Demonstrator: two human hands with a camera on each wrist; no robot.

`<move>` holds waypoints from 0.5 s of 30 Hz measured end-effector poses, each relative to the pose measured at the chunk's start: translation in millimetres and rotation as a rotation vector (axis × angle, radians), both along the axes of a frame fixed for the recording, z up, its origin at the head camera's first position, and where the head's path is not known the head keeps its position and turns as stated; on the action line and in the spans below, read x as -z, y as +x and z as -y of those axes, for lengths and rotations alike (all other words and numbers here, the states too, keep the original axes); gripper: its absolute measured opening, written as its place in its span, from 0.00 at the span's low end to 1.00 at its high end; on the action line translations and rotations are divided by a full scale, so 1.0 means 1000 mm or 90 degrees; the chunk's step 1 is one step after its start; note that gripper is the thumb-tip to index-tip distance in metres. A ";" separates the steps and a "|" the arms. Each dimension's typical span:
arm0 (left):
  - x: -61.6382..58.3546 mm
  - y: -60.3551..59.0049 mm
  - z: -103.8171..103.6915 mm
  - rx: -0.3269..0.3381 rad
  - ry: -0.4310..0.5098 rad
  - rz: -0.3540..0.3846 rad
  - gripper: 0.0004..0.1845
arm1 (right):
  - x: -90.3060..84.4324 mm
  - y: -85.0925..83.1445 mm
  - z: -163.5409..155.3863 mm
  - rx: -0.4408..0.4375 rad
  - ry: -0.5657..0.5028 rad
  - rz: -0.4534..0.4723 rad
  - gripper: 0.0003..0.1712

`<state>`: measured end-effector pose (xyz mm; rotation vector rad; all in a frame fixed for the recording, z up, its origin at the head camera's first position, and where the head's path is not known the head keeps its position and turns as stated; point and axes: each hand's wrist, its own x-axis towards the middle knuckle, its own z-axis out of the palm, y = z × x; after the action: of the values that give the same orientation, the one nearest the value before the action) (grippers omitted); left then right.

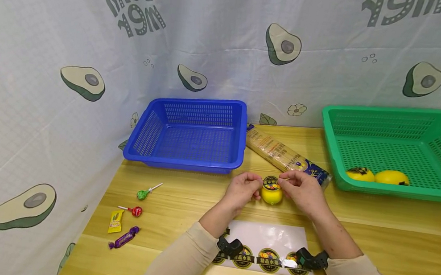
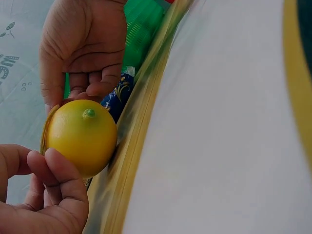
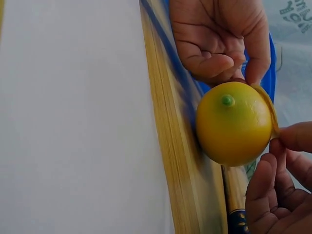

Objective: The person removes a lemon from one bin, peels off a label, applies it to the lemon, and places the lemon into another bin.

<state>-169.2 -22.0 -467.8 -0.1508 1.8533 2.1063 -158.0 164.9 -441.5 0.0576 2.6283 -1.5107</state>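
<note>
The light wooden tabletop (image 1: 377,216) is carrying everything, backed by a white cloth printed with avocados (image 1: 81,80). At the right rear a large green perforated plastic basket (image 1: 404,118) is holding two yellow round fruits (image 1: 378,175); at the left rear a blue perforated plastic basket (image 1: 192,132) is standing. Between the two a long clear packet of dry noodles (image 1: 283,155) is lying at a slant. Near the front edge, partly under the person's forearms, a white backing sheet of round black-and-gold stickers (image 1: 269,245) is resting flat. Well to the left, a green lollipop (image 1: 146,192), a red lollipop (image 1: 134,210), a yellow sweet wrapper (image 1: 115,221) and a purple wrapped candy (image 1: 124,237) are lying loosely grouped.

In the middle, just in front of the noodle packet, a small yellow lemon-shaped fruit (image 1: 272,194) is sitting on the table — one round sticker (image 1: 271,182) is lying across its top. The left hand (image 1: 242,189) is gripping the fruit from its side, fingers (image 2: 53,170) curled against the yellow skin. The right hand (image 1: 303,190) is pinching the sticker's edge between thumb and fingertips (image 3: 287,139) on the opposite side, the remaining fingers curled loosely. Both hands are touching the fruit at once.
</note>
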 end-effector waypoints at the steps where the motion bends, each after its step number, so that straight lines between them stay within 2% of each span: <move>1: 0.000 0.000 0.000 -0.001 0.003 0.000 0.07 | 0.000 0.000 0.000 -0.001 0.001 -0.001 0.17; 5: 0.000 -0.001 0.001 -0.001 0.006 -0.008 0.06 | 0.000 -0.001 0.000 -0.007 -0.001 0.005 0.16; 8: 0.000 -0.001 0.001 -0.010 0.010 -0.012 0.07 | 0.000 -0.001 -0.001 -0.016 -0.012 0.031 0.20; 11: 0.000 -0.001 0.002 -0.012 0.011 -0.001 0.13 | 0.001 -0.001 -0.003 -0.052 -0.045 0.092 0.27; 15: 0.001 0.003 0.003 0.023 -0.012 0.024 0.20 | 0.002 0.001 -0.008 -0.115 -0.103 0.169 0.32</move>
<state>-166.4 -25.2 -468.3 -0.1593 1.8406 2.0476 -157.0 173.2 -443.9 0.0060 2.2349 -1.5305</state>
